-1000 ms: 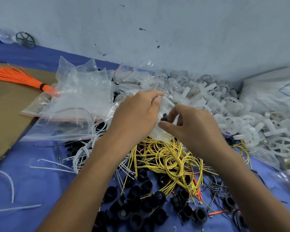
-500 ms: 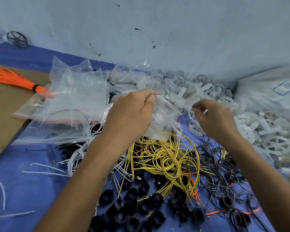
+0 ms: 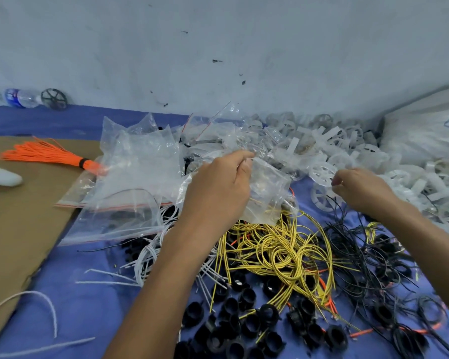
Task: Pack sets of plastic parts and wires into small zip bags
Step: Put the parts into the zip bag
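Zip bag (image 3: 268, 193) pinched at mouth by left hand (image 3: 218, 193); film judged light, limp, slippery, best held at zip rim. White wheel (image 3: 322, 172) pinched by right hand (image 3: 360, 193). Hands apart.

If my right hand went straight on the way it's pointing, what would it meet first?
The right hand would likely meet the white spoked wheel just beyond its fingertips; whether they touch is unclear.

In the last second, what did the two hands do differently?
The right hand left the small clear zip bag and swung right to the heap of white plastic parts, where its fingers now pinch the rim of a white spoked plastic wheel. The left hand still holds the bag's top edge. The yellow wires and black plastic rings lie as before.
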{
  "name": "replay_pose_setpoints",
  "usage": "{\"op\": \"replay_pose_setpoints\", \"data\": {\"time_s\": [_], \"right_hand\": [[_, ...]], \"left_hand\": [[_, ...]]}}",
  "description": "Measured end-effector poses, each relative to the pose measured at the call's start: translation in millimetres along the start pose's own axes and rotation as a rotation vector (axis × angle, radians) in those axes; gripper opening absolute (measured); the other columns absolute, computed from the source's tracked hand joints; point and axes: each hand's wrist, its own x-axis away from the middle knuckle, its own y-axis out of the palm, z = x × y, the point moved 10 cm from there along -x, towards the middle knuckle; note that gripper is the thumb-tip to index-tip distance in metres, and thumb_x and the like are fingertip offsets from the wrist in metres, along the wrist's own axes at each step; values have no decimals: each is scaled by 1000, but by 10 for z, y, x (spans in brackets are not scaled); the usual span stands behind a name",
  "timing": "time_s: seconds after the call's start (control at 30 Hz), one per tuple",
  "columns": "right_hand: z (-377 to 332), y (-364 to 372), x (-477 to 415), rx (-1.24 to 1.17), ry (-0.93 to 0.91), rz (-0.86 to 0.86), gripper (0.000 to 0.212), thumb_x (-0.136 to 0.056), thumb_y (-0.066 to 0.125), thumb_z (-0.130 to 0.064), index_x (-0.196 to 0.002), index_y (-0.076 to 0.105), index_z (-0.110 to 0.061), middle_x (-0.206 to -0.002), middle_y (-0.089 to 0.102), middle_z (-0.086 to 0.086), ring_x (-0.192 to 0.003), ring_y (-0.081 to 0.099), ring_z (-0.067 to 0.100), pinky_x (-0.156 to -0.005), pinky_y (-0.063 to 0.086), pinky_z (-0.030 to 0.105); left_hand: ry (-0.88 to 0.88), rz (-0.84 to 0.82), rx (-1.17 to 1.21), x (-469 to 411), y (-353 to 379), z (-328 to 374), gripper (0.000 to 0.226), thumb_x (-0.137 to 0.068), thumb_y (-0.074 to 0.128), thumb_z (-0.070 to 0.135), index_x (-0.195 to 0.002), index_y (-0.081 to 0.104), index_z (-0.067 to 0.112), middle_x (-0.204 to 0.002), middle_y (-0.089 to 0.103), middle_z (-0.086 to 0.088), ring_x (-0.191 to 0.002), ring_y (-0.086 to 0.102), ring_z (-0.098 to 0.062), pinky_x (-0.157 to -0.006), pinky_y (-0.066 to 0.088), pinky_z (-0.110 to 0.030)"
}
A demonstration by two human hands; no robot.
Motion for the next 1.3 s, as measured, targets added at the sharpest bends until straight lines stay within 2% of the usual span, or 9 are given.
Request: {"op": "replay_pose_setpoints", "data": {"time_s": [0.23, 0.4, 0.53, 0.7, 0.83, 0.97, 1.13, 1.2, 1.3], "right_hand": [[-1, 20, 124, -37, -3, -78, 29, -96, 56, -22, -124, 62, -16, -123, 65, 13, -110, 59, 32, -83, 45, 34], [59, -338, 267, -271, 45, 209, 24, -98, 51, -24, -111, 69, -14, -103, 71, 9, -91, 61, 32, -71, 41, 34], [198, -510, 394, -964, 157, 317, 22, -99, 53, -27, -106, 68, -13, -82, 66, -4, -71, 54, 17, -66, 43, 32], [-475, -535, 679, -1833, -146, -234, 15, -90, 59, -22, -79, 65, -15, -66, 58, 2, -59, 52, 15, -55, 49, 23], [-993, -462, 958, -1717, -287, -452, 23, -87, 67, -24, -102, 72, -7, -65, 60, 6, -56, 55, 15, -53, 51, 24], [-1155, -401, 946, -1416, -167, -238, 18, -89, 68, -22, -103, 74, -13, -78, 71, 8, -66, 60, 17, -53, 51, 23], [-1713, -334, 1286, -1402, -413, -561, 64, -99, 55, -11, -150, 31, -40, -137, 56, -10, -91, 72, 27, -46, 48, 23], [-1649, -402, 1233, -1295, -470, -441, 52, -100, 52, -9, -145, 43, -33, -132, 61, -11, -84, 73, 24, -43, 47, 23], [-1173, -511, 848, -1253, -262, -44, 29, -91, 51, 1, -96, 71, -20, -92, 75, -2, -62, 65, 17, -46, 46, 29]], "left_hand": [[2, -29, -19, 1, 46, 6, 31, -104, 41, 35, -127, 63, 33, -50, 49, 31, -49, 41, -2, -54, 30, -26], [-4, -34, -23, 13, 46, 13, 30, -104, 41, 36, -125, 63, 34, -51, 49, 30, -48, 42, -1, -52, 29, -26], [-6, -32, -31, 10, 47, 17, 31, -104, 41, 36, -126, 63, 35, -51, 49, 29, -49, 41, -3, -52, 29, -26], [-12, -26, -23, 4, 61, 7, 30, -104, 41, 37, -125, 63, 35, -49, 49, 25, -51, 41, -5, -55, 30, -27], [-3, -34, -24, 25, 74, 38, 31, -104, 41, 40, -125, 63, 36, -49, 50, 18, -54, 46, -5, -57, 35, -27], [7, -42, -41, 43, 56, 86, 32, -104, 40, 42, -126, 63, 37, -56, 49, 14, -72, 59, -14, -70, 50, -32], [7, -56, -64, 54, 45, 102, 33, -104, 39, 41, -129, 61, 37, -61, 48, 14, -74, 58, -17, -76, 53, -37], [-1, -46, -69, 47, 15, 90, 33, -104, 39, 41, -129, 62, 36, -67, 56, 14, -82, 63, -18, -80, 53, -39], [-15, -21, -60, 33, -17, 66, 34, -104, 40, 41, -130, 61, 34, -94, 71, 10, -99, 65, -16, -88, 52, -39]]}}
